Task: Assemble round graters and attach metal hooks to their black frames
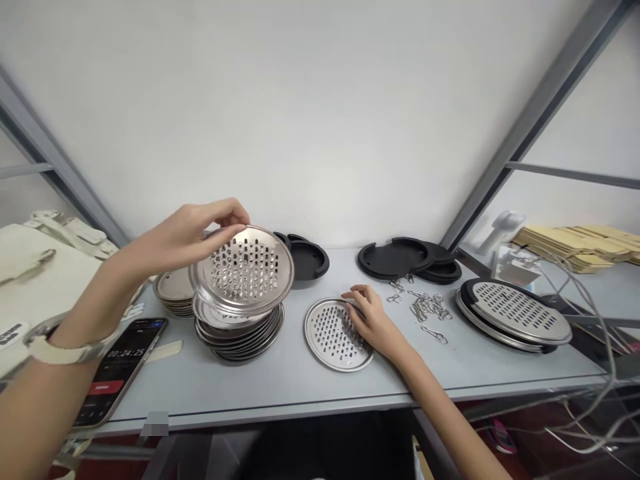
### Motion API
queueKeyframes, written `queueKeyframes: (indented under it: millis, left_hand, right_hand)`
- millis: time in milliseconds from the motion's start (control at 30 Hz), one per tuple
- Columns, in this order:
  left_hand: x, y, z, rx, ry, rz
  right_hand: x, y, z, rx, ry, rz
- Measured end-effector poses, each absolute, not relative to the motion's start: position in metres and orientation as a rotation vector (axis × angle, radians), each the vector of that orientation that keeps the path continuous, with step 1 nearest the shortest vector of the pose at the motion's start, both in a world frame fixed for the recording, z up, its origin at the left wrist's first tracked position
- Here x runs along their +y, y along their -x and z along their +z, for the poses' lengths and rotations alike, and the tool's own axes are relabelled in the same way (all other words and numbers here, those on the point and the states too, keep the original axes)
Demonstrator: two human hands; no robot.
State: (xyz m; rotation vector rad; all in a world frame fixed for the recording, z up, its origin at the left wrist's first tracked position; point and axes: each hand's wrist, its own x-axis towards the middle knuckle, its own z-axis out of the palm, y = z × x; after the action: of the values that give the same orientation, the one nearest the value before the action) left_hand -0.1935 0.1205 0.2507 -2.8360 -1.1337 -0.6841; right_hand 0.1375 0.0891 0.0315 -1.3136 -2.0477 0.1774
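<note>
Above a stack of metal discs (243, 350), pinching a tilted perforated disc (247, 270) by its upper rim with the left hand (217, 223), thumb and fingers closed. Farther right, resting the half-open right hand (373, 317), without gripping, on the upper-right rim of a second disc (330, 343) lying flat. Leaving open tabletop (291, 377) between stack and second disc, narrower before the front edge (260, 409).

The left arm (37, 400) and the right arm (445, 410) are bare as far as they show. The left hand (210, 230) and right hand (373, 320) are bare too, with thin fingers (234, 207). Around the left wrist goes a wide, smooth band (75, 353). It is creamy white. A greyish part shows along its upper edge, too blurry to make out.
</note>
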Motion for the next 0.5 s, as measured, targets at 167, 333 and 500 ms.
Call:
queueKeyframes:
  millis: [167,333,500]
  left_hand:
    - [0.082,0.157,0.253,-0.805,2.652,-0.824]
    - [0.063,0.123,0.24,-0.478,2.687,-0.57]
    - [0.064,0.093,0.234,-0.228,2.566,-0.412]
  right_hand:
    - [0.084,-0.134,0.044,-1.937,1.172,0.378]
    - [0.081,-0.137,0.049,-1.804,1.115,0.733]
    - [0.074,-0.144,0.054,-1.714,1.178,1.012]
